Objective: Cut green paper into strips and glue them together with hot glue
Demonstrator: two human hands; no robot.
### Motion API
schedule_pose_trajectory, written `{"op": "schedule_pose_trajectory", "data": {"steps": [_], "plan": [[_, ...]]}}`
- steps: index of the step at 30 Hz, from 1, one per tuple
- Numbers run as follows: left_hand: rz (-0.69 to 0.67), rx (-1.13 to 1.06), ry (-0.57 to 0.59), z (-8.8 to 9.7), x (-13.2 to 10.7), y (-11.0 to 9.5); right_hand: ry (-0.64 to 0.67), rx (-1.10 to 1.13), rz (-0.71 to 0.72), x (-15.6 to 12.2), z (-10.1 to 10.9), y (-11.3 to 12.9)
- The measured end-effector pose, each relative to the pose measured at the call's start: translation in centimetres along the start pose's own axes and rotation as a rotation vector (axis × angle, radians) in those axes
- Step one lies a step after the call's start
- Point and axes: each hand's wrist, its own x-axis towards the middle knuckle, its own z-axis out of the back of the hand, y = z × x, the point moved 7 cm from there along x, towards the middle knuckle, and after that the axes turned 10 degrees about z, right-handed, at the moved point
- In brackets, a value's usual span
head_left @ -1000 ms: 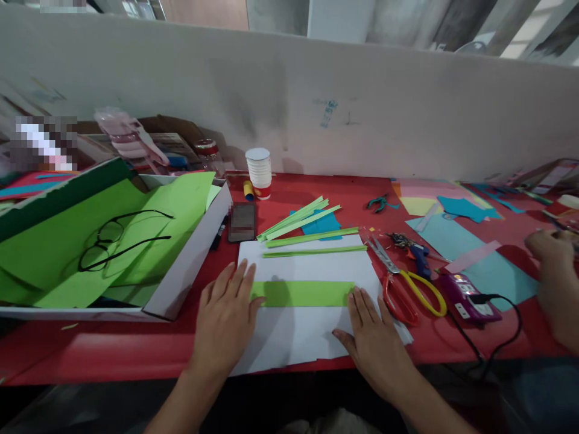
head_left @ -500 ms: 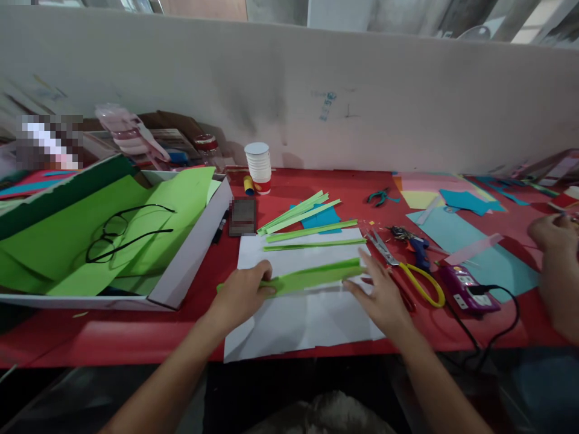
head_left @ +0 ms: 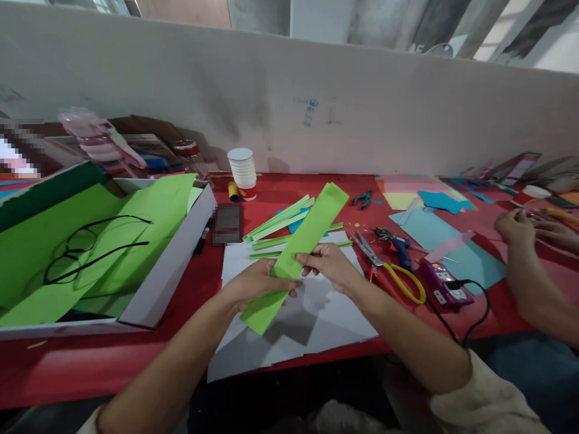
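Note:
A long strip of green paper (head_left: pixel 303 235) is held up at a slant above the white sheets (head_left: pixel 316 325). My left hand (head_left: pixel 257 281) is closed on its lower half, with part of the fingers behind it. My right hand (head_left: pixel 332 265) pinches the strip's right edge near the middle, thumb in front. Behind the strip, several narrow folded green paper strips (head_left: pixel 275 219) lie on the table, some over a piece of blue paper (head_left: pixel 292 228). Scissors with yellow handles (head_left: pixel 402 280) rest to the right of my right hand.
At left stands a box (head_left: pixel 169 271) holding green paper and glasses (head_left: pixel 81 241). Paper cups (head_left: pixel 243 173) and a phone (head_left: pixel 227 224) are behind. A glue gun (head_left: pixel 400 247), a purple device (head_left: pixel 446 286) and pliers (head_left: pixel 363 200) lie right. Another person's hands (head_left: pixel 518 229) work at far right.
The green strip has been lifted off the white sheets and turned from nearly level to a steep slant. My hands have come closer together on it. The view has shifted somewhat to the right.

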Motion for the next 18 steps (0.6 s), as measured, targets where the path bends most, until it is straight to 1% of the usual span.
{"op": "schedule_pose_trajectory", "data": {"steps": [2, 4, 6, 8, 9, 10, 11, 12, 13, 14, 15, 16, 17, 18], "plan": [[0.06, 0.044, 0.043, 0.3, -0.5, 0.8, -0.037, -0.018, 0.008, 0.8, 2.0, 1.0], [0.095, 0.053, 0.111, 0.3, -1.3, 1.5, -0.113, -0.009, 0.022, 1.9, 4.8, 2.5], [0.114, 0.043, 0.142, 0.5, -2.0, 1.9, -0.219, 0.026, 0.081, 2.8, 7.9, 4.2], [0.119, 0.026, 0.118, 0.8, -2.3, 1.9, -0.42, 0.089, 0.194, 2.7, 10.9, 5.8], [0.101, -0.003, 0.081, 1.0, -2.2, 1.6, -0.516, 0.118, 0.247, 2.2, 11.9, 6.2], [0.072, -0.052, 0.036, 1.3, -1.9, 1.1, -0.582, 0.135, 0.278, 1.5, 12.1, 6.2], [0.024, -0.117, -0.015, 1.5, -1.6, 0.3, -0.592, 0.138, 0.277, 0.8, 11.6, 5.8], [-0.039, -0.228, -0.097, 1.9, -1.1, -0.6, -0.54, 0.128, 0.238, 0.2, 10.3, 5.0], [-0.079, -0.337, -0.147, 2.0, -0.6, -1.4, -0.404, 0.098, 0.139, -0.4, 8.0, 3.6], [-0.118, -0.446, -0.189, 2.1, -0.1, -2.1, -0.22, 0.066, 0.038, -1.0, 5.2, 2.1], [-0.143, -0.533, -0.218, 1.9, 0.5, -2.7, -0.064, 0.043, -0.026, -1.9, 2.5, 0.8], [-0.154, -0.594, -0.246, 1.7, 1.1, -3.1, 0.025, 0.036, -0.022, -2.8, 0.2, -0.1], [-0.179, -0.635, -0.269, 1.5, 1.6, -3.5, 0.069, 0.035, -0.015, -3.5, -1.5, -0.8], [-0.207, -0.665, -0.282, 1.3, 2.0, -3.8, 0.07, 0.043, -0.014, -4.1, -2.7, -1.5]]}}
